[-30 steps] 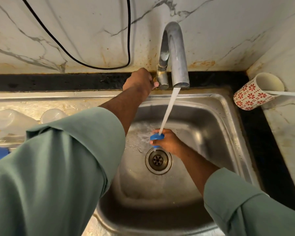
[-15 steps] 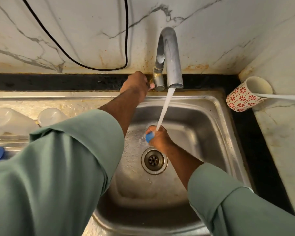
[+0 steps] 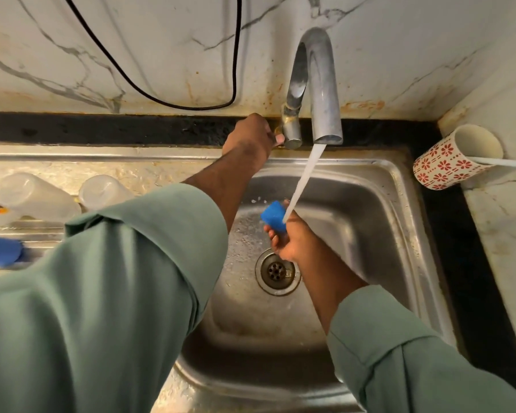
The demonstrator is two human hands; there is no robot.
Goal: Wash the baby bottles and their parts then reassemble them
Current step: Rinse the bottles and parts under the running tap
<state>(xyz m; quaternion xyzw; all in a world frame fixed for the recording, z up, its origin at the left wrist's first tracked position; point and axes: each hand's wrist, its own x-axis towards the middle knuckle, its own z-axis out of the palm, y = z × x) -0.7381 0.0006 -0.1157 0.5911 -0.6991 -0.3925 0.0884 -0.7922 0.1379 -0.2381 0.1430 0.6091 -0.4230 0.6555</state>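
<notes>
My right hand (image 3: 289,236) grips a blue bottle ring (image 3: 273,215) over the steel sink (image 3: 379,204), right under the stream running from the tap (image 3: 319,84). The ring is tilted, its open side facing up and left. My left hand (image 3: 249,135) reaches to the back of the sink, and its fingers are curled round the tap's handle beside the base. Two clear bottle bodies (image 3: 33,195) (image 3: 103,190) lie on the draining board at the left, one partly hidden by my left sleeve.
A blue part (image 3: 0,250) lies at the left edge on the draining board. A white cup with red flowers (image 3: 450,162) lies on its side at the right corner. The drain (image 3: 276,271) sits just below my right hand. A black cable (image 3: 191,105) hangs on the marble wall.
My right hand has turned the blue ring under the stream, so more of its side shows. The view has shifted a little. My left hand stays on the tap handle.
</notes>
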